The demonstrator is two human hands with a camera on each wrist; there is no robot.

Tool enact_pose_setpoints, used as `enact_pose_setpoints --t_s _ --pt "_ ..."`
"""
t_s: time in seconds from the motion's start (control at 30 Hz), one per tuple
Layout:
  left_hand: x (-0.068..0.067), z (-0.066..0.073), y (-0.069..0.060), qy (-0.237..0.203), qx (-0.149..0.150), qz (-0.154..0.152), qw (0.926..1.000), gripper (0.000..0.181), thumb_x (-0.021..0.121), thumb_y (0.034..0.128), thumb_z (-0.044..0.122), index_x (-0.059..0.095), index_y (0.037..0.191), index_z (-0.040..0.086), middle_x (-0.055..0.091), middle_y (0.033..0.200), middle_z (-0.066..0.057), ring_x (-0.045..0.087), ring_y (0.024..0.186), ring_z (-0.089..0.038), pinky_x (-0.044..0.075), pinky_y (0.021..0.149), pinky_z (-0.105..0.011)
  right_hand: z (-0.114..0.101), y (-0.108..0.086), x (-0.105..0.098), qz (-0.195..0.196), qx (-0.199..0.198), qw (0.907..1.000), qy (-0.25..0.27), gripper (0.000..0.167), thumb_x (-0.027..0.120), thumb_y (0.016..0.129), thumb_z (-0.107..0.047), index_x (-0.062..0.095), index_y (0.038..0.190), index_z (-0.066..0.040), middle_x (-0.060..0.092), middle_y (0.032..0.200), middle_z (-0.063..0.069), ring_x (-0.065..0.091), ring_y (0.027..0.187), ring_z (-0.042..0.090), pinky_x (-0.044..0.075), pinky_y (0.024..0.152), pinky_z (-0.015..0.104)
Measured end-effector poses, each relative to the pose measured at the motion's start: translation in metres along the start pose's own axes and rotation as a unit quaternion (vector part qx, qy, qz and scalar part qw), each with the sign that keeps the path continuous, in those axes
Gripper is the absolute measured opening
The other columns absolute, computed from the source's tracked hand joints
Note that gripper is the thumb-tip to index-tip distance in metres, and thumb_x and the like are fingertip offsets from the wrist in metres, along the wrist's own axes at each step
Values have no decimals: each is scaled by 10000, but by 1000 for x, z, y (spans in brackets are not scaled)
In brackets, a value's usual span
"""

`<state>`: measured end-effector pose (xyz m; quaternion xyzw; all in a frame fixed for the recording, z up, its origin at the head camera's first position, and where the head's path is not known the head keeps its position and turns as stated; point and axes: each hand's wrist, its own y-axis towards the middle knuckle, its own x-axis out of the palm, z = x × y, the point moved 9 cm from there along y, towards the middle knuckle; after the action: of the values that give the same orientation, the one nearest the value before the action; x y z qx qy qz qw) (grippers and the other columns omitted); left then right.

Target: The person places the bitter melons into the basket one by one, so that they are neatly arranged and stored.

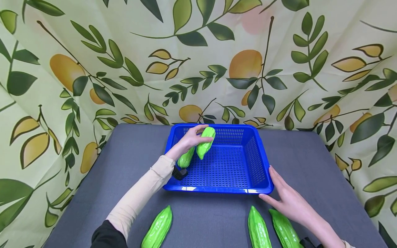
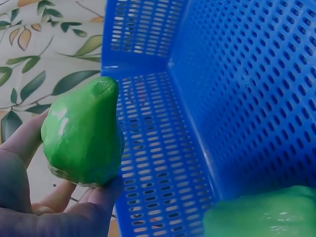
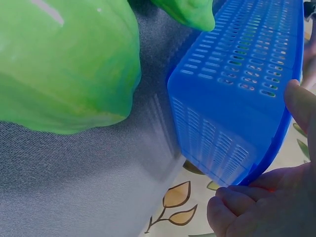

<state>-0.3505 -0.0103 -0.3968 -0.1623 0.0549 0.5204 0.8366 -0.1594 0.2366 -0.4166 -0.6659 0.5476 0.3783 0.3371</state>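
My left hand [image 1: 193, 137] holds a bright green, ribbed bitter melon [image 1: 206, 143] between thumb and fingers, above the left part of a blue plastic basket [image 1: 217, 190]. In the left wrist view the held bitter melon [image 2: 84, 133] shows its blunt end. A second bitter melon [image 1: 186, 159] lies inside the basket at the left, partly hidden by my arm. My right hand [image 1: 289, 199] rests at the basket's near right corner, thumb against the front rim and fingers along the right side. The right wrist view shows the thumb touching the basket's rim [image 3: 284, 131].
On the grey tabletop [image 1: 211, 217] in front of the basket lie a bitter melon [image 1: 157, 227] at left and two more at right, one bitter melon [image 1: 258, 227] beside another bitter melon [image 1: 285, 229] near my right forearm. Leaf-patterned cloth [image 1: 201, 93] hangs behind and at both sides.
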Motion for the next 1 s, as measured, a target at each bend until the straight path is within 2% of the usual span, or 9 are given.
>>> enact_pose_setpoints --t_s 0.23,0.53,0.73,1.0 --pt "2 -14 5 178 -210 133 9995 686 732 828 176 409 1432 136 422 1463 -145 446 1318 -284 470 1026 -382 0 0 0 27 -15 10000 0 961 603 876 -513 74 1520 -34 182 1554 245 320 1356 462 353 1019 631" --pt "14 -41 10 369 -448 -18 9983 660 724 816 109 428 1404 63 494 1382 -194 557 1163 -305 527 919 -327 0 -1 1 44 -15 10000 -16 958 604 876 -513 73 1522 -45 182 1558 233 324 1356 458 360 1016 627" --pt "15 -51 12 359 -597 -24 9976 663 722 819 108 422 1410 83 468 1408 -188 528 1200 -316 496 967 -368 0 -1 2 27 -32 10000 -15 960 610 877 -502 72 1520 -36 181 1555 241 324 1354 461 355 1020 629" --pt "17 -57 11 674 -726 -46 9951 660 730 820 130 431 1407 103 457 1418 -184 541 1181 -316 522 919 -350 -1 0 2 -16 -8 10000 -19 963 616 877 -490 68 1517 -23 177 1549 261 319 1350 476 349 1021 640"
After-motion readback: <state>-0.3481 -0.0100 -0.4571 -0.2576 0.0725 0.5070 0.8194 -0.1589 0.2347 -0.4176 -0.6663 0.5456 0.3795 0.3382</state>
